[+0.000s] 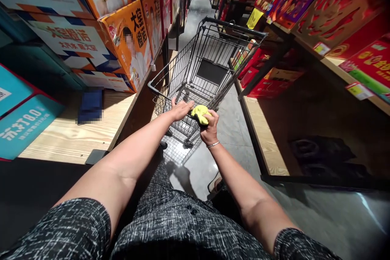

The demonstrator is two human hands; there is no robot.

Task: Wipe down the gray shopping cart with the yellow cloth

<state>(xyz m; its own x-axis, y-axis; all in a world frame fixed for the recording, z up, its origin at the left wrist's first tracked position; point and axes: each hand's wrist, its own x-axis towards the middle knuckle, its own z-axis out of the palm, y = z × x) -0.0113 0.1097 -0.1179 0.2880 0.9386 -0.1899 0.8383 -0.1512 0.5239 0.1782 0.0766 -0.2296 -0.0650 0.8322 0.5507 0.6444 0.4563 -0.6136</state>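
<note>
A bunched yellow cloth (201, 114) with a dark patch on its lower edge is gripped in my right hand (211, 126), whose fingers wrap round its right side. My left hand (182, 109) is just left of the cloth, palm down over the near end of the cart, fingers stretched toward the cloth; I see nothing held in it. Whether its fingertips touch the cloth or the cart's rim is unclear. The black wire shopping cart (211, 71) stands in the aisle in front of me, with no goods visible in its basket.
On the left, orange and white cartons (126, 44) are stacked on a wooden shelf (106, 130), with a dark blue item (91, 105) near them. Red gift boxes (371, 63) fill the right shelves. A lower wooden ledge (262, 138) runs along the right of the grey floor (234, 126).
</note>
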